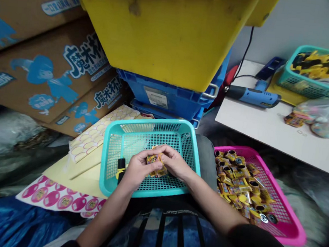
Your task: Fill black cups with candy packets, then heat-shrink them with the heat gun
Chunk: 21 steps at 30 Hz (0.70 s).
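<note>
Both hands are together over a teal plastic basket (105,149) resting on my lap. Between them is a small yellow printed piece (154,159), its exact kind too small to make out. My left hand (140,168) is closed on it from the left, thumb across the front. From the other side, my right hand (175,162) pinches the same piece with bent fingers. More yellow printed bits (159,172) lie just under the fingers, partly hidden. Black-and-yellow pieces (121,164) sit in the basket near my left wrist.
A pink basket (283,206) at right holds many yellow printed cylinders (236,181). A blue heat-gun-like tool (256,96) and another teal basket (285,75) stand on a white table (240,119). Ahead are a yellow bin (167,38), blue crates (167,96) and cartons (41,76). Printed sheets (61,195) lie left.
</note>
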Each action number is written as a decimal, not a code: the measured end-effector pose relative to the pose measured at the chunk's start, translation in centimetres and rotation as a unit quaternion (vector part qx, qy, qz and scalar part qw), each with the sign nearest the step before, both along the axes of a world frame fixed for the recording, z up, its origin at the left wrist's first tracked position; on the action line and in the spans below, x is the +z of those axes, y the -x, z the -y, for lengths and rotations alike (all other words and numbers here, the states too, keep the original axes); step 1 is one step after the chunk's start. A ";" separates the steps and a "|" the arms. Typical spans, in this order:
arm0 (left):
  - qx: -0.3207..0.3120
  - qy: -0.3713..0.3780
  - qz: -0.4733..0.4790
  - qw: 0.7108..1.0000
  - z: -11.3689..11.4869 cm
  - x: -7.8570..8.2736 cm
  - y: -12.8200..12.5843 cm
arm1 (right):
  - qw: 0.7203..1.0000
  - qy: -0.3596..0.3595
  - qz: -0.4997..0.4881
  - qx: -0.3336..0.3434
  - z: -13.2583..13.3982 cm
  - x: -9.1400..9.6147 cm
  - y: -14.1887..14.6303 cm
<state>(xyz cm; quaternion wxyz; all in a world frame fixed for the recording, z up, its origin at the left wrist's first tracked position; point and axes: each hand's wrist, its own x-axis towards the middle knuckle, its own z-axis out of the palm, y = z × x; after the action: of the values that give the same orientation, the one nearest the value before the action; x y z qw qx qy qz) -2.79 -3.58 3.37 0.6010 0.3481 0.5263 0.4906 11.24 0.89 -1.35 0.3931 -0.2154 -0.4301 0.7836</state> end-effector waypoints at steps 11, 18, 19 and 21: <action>-0.071 0.011 0.151 0.986 0.5 0.4 -0.8 | 0.932 -0.290 0.183 -0.113 0.9 2.1 -2.7; -0.158 -0.008 -0.026 0.987 -0.6 0.0 -1.4 | 0.891 -0.308 0.261 -0.210 1.6 2.9 -7.4; -0.166 -0.014 -0.082 0.983 -0.8 0.0 -0.9 | 0.886 -0.278 0.282 -0.242 1.7 2.8 -9.3; -0.152 -0.011 -0.195 0.969 -1.3 -0.3 0.6 | 0.862 -0.190 0.339 -0.325 1.7 2.0 -14.3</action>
<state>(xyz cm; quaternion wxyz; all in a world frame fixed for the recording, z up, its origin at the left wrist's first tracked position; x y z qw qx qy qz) -3.38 -2.33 3.08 0.5503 0.5199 0.5688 0.3214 25.53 -0.86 0.68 0.4886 -0.5164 -0.5827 0.3937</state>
